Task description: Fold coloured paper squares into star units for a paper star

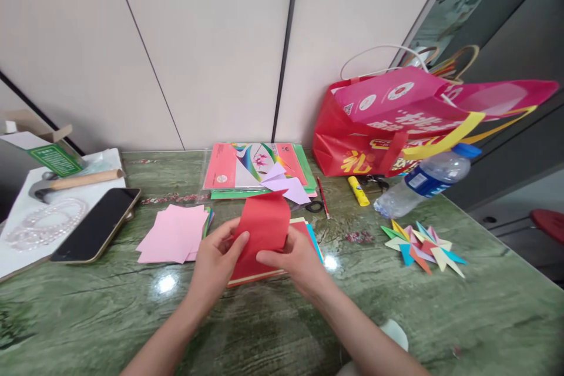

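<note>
A red sheet of paper (265,220) is held up between my two hands, its upper part curved. My left hand (219,255) pinches its left side, thumb in front. On the right side, my right hand (302,258) grips the sheet, with its thumb pointing left. Beneath lies a stack of coloured paper (251,270) with red on top and cream and blue edges showing. Pink square sheets (174,234) lie left of my left hand. Folded lilac paper (288,187) rests on a paper pack (229,167) behind the hands.
At the left are a phone (97,226), a hammer (83,181), beads (48,226) and a green box (50,153). Toward the right are a red pencil (323,197), a glue stick (358,191), a bottle (425,179), red bags (374,123) and folded paper stars (423,245).
</note>
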Available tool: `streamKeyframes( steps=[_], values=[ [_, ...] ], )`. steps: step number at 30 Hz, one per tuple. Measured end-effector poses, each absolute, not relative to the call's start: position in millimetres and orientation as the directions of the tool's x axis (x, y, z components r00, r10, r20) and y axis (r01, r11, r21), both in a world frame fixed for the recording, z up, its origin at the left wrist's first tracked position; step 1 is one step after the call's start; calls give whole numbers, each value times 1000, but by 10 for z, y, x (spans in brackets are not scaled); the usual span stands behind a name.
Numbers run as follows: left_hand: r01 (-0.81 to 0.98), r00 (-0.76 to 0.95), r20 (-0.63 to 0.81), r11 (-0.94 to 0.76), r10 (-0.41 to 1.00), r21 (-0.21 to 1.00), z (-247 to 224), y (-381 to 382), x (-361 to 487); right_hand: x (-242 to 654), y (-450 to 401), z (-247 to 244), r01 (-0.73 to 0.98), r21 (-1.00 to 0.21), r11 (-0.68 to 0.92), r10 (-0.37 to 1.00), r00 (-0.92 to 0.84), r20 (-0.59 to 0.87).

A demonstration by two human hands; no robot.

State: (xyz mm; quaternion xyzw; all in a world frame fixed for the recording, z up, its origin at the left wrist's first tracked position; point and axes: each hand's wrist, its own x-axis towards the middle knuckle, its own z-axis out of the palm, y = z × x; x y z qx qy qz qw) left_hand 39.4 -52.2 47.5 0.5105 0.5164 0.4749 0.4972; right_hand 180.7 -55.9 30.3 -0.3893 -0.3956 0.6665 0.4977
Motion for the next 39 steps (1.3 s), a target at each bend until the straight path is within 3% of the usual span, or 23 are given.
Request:
streamKeyframes(
  steps=[7,10,16,24,28,34,39],
  values=[
    [-28,169,-64,70,983,997,508,-570,432,1809,-523,261,-321,-943,-89,996,-18,-88],
    [-13,149,-85,88,985,996,489,-574,414,1807,-520,262,-311,-948,-67,997,5,-72],
    [18,121,-92,91,988,996,501,-540,368,1826,-510,280,-460,-886,-51,998,-53,-30],
    [57,50,-43,40,998,998,411,-564,400,1801,-518,294,-467,-884,-26,995,75,-69],
    [3,39,-18,18,999,1000,357,-576,437,1792,-517,291,-437,-900,10,989,138,-56],
    [-146,71,-104,114,992,983,395,-595,489,1794,-510,286,-416,-908,42,979,199,-46],
    [-200,88,-151,166,985,966,411,-575,467,1795,-505,290,-511,-859,25,994,104,-33]
  ],
)
